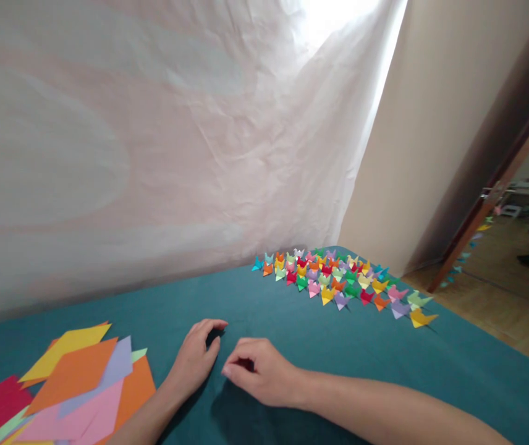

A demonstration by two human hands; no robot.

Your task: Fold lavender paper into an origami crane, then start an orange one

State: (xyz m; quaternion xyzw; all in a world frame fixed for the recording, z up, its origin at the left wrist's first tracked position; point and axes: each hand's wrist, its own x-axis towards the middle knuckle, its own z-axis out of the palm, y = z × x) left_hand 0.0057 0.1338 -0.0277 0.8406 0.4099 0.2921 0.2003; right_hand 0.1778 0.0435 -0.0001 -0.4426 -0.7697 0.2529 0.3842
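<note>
My left hand [198,351] rests on the green table, its thumb and forefinger apart with nothing between them. Just right of it, my right hand [264,372] is curled, thumb and forefinger tips meeting in a loop. No object shows in that pinch. Left of my left forearm lies a loose pile of coloured paper squares, with an orange sheet [76,374] and a yellow sheet [67,351] on top. Beyond my hands, at the far right of the table, several folded paper birds [327,295] in many colours stand in rows. Neither hand touches the birds.
The green tabletop [227,296] runs back to a pale pink and white curtain [176,154]. At right are a beige wall [408,123] and a brown door edge [478,235]. Strung paper birds [466,255] hang beside it above a wooden floor [500,315].
</note>
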